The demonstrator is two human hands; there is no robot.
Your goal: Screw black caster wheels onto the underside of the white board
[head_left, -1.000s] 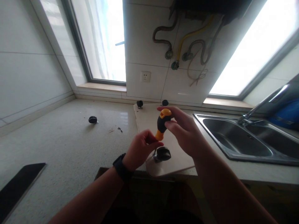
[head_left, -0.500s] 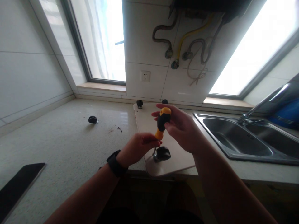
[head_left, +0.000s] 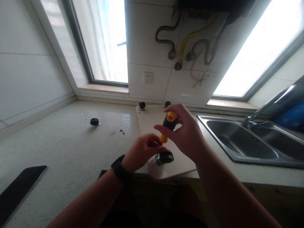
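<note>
My right hand [head_left: 188, 136] grips the yellow-and-black handle of a screwdriver [head_left: 170, 121], tilted over the near end of a pale board [head_left: 152, 123]. The thumb and fingers of my left hand [head_left: 142, 150], which wears a black watch [head_left: 120, 167], are pinched at the screwdriver's lower end; its shaft and tip are mostly hidden. Just below them a black caster wheel [head_left: 166, 156] stands on a metal plate on the board. Two more casters, one at the far left [head_left: 142, 105] and one at the far right [head_left: 167, 104], sit at the board's back edge.
A loose caster [head_left: 94, 121] and several small dark screws [head_left: 122, 131] lie on the speckled countertop [head_left: 71, 152], left of the board. A steel double sink [head_left: 237, 160] with a faucet [head_left: 249, 122] is at right. A dark panel [head_left: 21, 186] lies at near left.
The screwdriver handle has tilted further right, and my right hand has turned its grip, thumb now across the handle. My left hand has moved slightly right, closer above the near caster.
</note>
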